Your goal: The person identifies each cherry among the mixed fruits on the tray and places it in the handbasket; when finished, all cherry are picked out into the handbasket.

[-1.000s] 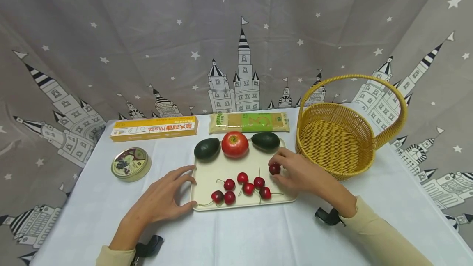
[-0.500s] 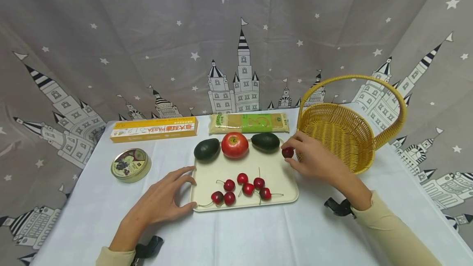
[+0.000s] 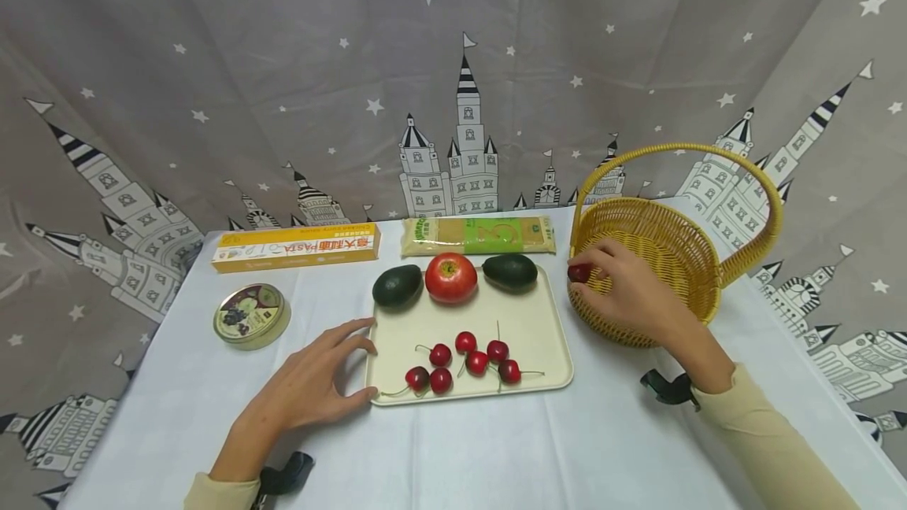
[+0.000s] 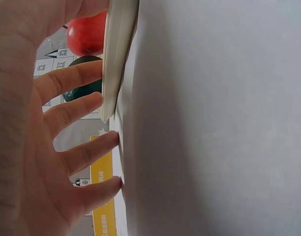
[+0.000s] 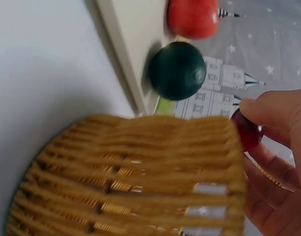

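Observation:
My right hand (image 3: 627,290) pinches a dark red cherry (image 3: 579,272) between thumb and fingers, over the near left rim of the yellow wicker basket (image 3: 697,258). In the right wrist view the held cherry (image 5: 247,132) is right at the basket's rim. My left hand (image 3: 315,376) rests with fingers spread at the left edge of the cream tray (image 3: 404,329). In the left wrist view its thumb and two fingertips meet the tray's side (image 4: 113,64). Several red cherries (image 3: 476,363) with stems lie along the tray's front, and at its back are a large red fruit (image 3: 451,277) and two avocados (image 3: 397,286).
Behind the tray lies a bag of noodles (image 3: 478,235) with a green label. An orange pasta box (image 3: 296,247) is at the back left, and a round gold tin (image 3: 251,315) stands in front of it. The basket's tall handle (image 3: 680,146) arches over it.
My right hand has carried the cherry from the tray's right side, rightward and back, to the basket rim. The left hand has stayed at the tray edge.

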`<action>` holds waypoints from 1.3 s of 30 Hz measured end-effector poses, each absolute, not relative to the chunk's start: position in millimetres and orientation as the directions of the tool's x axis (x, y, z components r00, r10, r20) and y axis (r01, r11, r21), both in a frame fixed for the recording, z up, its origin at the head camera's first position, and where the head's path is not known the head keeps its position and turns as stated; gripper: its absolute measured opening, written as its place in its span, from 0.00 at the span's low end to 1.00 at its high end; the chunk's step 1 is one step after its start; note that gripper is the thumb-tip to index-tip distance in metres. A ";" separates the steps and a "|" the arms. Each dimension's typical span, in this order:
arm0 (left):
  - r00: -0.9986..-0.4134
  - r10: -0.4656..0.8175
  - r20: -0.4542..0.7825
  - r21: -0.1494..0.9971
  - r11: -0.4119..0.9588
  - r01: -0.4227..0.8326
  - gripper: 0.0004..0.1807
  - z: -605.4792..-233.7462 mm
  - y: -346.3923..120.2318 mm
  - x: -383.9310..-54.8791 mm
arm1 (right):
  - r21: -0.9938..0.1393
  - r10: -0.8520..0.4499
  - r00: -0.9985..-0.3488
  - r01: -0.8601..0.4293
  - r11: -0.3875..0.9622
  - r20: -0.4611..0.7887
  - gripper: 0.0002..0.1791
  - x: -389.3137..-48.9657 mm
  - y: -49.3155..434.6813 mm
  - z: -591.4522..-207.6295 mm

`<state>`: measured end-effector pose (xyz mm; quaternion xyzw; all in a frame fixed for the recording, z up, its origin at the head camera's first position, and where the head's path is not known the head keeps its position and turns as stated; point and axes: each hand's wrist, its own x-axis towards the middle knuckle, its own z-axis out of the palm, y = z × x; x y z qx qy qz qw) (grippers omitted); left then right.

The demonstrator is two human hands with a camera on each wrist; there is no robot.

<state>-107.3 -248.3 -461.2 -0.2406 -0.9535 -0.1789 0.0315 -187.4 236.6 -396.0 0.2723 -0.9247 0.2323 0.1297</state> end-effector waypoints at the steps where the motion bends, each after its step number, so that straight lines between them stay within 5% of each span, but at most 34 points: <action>1: -0.883 0.447 0.145 0.326 0.821 0.469 0.25 -461.3 -248.3 -107.3 | -0.356 -0.436 -0.820 -0.559 0.749 0.370 0.17 -188.5 238.9 -397.1; 11: -0.890 0.438 0.128 0.327 0.828 0.455 0.26 -460.6 -248.1 -107.3 | -0.303 -0.406 -0.826 -0.532 0.791 0.391 0.17 -199.7 258.4 -406.7; 39: -0.895 0.428 0.125 0.322 0.836 0.444 0.26 -460.8 -247.7 -106.2 | -0.289 -0.369 -0.915 -0.401 0.869 0.162 0.16 -235.7 282.6 -424.1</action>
